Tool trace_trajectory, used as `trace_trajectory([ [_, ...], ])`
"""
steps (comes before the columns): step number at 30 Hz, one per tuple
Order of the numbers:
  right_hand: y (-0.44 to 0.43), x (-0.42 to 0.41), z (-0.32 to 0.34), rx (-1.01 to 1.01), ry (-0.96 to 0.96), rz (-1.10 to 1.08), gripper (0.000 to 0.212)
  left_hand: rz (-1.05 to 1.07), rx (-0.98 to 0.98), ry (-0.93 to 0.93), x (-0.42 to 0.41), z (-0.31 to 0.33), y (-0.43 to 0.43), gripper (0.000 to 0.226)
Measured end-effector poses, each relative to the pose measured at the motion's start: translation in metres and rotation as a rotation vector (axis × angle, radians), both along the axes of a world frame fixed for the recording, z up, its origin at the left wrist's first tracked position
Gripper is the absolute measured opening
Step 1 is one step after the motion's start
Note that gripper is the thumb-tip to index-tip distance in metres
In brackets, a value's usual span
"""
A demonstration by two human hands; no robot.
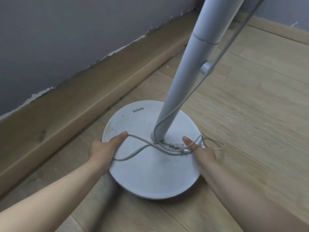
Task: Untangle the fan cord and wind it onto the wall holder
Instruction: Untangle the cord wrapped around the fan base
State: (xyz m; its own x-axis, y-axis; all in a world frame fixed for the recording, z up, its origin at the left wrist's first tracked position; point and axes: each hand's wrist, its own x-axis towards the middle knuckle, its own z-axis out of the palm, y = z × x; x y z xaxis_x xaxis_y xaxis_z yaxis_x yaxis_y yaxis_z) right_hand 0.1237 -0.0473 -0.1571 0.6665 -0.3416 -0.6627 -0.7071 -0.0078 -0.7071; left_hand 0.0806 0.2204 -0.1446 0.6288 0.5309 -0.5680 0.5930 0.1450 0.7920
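The fan is the biggest thing here. If I tip or drag its round base too fast, the tall pole could lean and the whole fan could fall over. The cord runs down along the pole, goes round its foot and crosses over itself on the base. A hard pull could make that tangle tighter. The plug could catch in a loop too.

My left hand holds the left rim of the base and my right hand holds the right rim. Each thumb lies flat on top. My other fingers are under the rim, so I cannot tell how they lie.

The cord lies on top of the base, between my thumbs. One bend touches the tip of my left thumb. The plug sits just beside my right thumb. A thin loop spills off the base past my right hand. I cannot see the wall holder.
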Motion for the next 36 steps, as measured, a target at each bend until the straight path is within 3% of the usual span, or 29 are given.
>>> trace_trajectory([
  [5, -0.022, 0.0, 0.036, 0.009, -0.063, -0.003, 0.071, -0.015, -0.036, -0.05, 0.009, 0.026, -0.019, 0.074],
  [9, -0.048, -0.007, 0.067, 0.123, -0.163, 0.063, 0.016, -0.027, -0.048, -0.086, 0.015, 0.049, -0.037, 0.06],
  [14, -0.076, -0.017, 0.101, 0.412, -0.296, 0.135, 0.034, -0.026, -0.045, -0.123, 0.019, 0.068, -0.052, 0.063],
  [18, -0.086, -0.018, 0.124, 0.487, -0.335, 0.196, 0.058, -0.024, -0.053, -0.151, 0.016, 0.082, -0.063, 0.058],
  [24, -0.077, -0.014, 0.151, 0.249, -0.317, 0.149, 0.086, -0.002, -0.085, -0.185, 0.01, 0.104, -0.069, 0.071],
  [27, -0.076, -0.012, 0.169, 0.144, -0.337, 0.144, 0.082, -0.005, -0.106, -0.222, 0.012, 0.127, -0.069, 0.066],
  [32, -0.068, -0.013, 0.196, -0.038, -0.397, 0.133, 0.051, -0.023, -0.105, -0.244, 0.006, 0.176, -0.059, 0.055],
  [36, -0.068, -0.024, 0.214, -0.077, -0.359, 0.052, 0.05, -0.083, -0.073, -0.265, -0.003, 0.217, -0.057, 0.046],
])
